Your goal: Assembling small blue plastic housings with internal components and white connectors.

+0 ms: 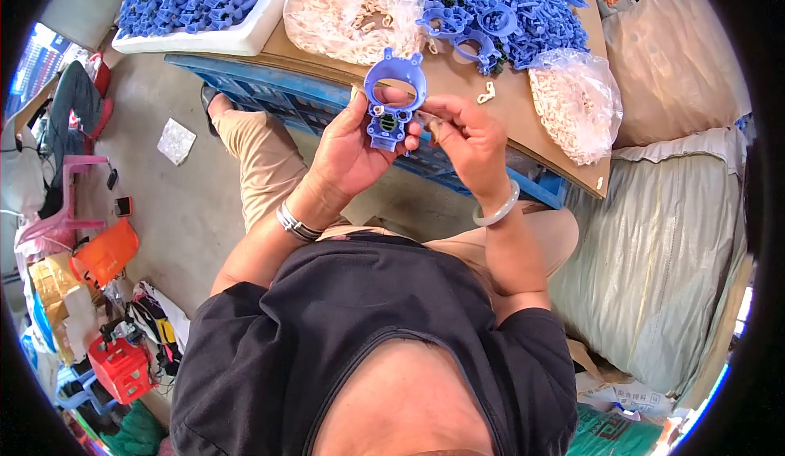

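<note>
My left hand [353, 149] is closed round a blue plastic part [396, 70] with a large ring at its top and a square lower body. A dark green piece [388, 122] sits in the middle of that body. Close against the part's right side is my right hand [473, 139], its thumb and fingers pinched together. What lies in the pinch is mostly hidden and too small to name. Just beyond my right hand, a small cream plastic piece [487, 92] lies on the cardboard [523, 121].
Bags of cream pieces [353, 18] [576, 104] flank a heap of blue parts [523, 14]. A white foam tray [196, 43] holds more blue parts at the far left. Blue crates [270, 96] support the cardboard. Large sacks [654, 243] stand at the right; a red basket [119, 370] is at the left.
</note>
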Tool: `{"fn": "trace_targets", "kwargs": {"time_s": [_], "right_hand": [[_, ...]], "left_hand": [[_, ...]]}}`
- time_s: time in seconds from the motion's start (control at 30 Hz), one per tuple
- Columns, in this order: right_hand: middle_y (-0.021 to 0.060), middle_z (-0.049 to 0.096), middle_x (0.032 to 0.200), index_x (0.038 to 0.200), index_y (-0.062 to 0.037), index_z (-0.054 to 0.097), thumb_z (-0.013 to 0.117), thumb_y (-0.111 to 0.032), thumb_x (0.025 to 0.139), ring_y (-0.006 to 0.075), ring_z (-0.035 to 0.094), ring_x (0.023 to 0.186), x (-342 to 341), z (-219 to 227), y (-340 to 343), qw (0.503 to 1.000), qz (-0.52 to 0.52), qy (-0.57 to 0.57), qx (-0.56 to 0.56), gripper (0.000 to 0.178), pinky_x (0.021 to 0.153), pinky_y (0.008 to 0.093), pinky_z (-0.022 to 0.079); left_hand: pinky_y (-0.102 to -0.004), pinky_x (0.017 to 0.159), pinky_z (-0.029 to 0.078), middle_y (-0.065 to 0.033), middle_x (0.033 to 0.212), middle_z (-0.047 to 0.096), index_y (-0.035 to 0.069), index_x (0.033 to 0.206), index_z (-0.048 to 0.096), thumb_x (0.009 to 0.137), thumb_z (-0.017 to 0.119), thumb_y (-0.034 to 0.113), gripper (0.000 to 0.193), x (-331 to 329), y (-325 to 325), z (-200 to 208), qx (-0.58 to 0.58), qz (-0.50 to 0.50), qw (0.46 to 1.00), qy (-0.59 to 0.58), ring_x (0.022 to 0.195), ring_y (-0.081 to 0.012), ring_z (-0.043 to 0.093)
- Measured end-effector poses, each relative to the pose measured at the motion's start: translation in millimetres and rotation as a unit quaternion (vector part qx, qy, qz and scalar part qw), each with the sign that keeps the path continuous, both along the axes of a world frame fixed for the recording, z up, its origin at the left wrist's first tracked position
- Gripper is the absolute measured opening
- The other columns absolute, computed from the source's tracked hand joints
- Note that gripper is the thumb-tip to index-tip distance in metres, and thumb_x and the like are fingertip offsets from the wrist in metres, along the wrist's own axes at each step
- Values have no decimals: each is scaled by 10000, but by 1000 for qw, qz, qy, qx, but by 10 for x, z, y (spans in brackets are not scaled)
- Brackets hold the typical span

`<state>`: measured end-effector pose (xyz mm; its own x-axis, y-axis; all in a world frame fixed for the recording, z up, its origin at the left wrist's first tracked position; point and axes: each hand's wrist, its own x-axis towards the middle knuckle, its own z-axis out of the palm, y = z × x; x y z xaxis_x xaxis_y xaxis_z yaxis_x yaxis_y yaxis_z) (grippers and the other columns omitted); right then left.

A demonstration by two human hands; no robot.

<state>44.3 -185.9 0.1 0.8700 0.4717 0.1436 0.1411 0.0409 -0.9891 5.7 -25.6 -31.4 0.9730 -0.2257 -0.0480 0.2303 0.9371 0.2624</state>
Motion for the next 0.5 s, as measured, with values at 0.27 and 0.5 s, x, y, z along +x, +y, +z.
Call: {"fn": "trace_targets", "kwargs": {"time_s": [0.27,0.5], "right_hand": [[76,605,919,1134,33,502,449,80,818,111,571,807,34,-200,-12,981,46,-181,-49,324,720,239,472],[71,618,844,1061,23,530,515,41,815,134,605,716,-39,-184,18,961,-17,-272,-44,247,615,224,483]], "left_hand": [[-381,722,468,-189,1014,525,36,1016,497,897,338,419,432,21,17,-99,-45,11,998,-37,860,-293,544],[-361,657,453,-189,1032,528,39,981,493,893,330,441,442,30,3,-12,-75,-3,997,-32,795,-260,547]]}}
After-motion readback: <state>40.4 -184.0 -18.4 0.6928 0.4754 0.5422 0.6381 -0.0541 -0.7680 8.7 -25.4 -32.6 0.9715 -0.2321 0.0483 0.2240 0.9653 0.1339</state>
